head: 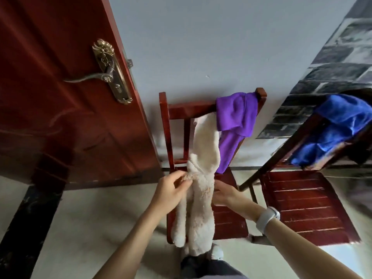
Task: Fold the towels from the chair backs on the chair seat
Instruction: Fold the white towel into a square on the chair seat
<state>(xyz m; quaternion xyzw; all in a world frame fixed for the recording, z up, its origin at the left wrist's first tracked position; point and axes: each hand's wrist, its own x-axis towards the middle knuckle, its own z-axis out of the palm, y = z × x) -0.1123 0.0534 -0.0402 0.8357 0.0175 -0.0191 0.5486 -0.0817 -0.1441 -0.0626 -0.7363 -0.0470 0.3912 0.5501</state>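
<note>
pinching white towel [198,190] edge — left hand [169,191]

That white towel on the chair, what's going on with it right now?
A person is pulling the white towel down off the back of the near chair. The left hand pinches its edge with the fingers; the right hand reaches in behind it, grip hidden. It hangs bunched over the seat, not yet folded. A purple towel is draped on the same chair back, and a blue towel hangs on the second chair.
</note>
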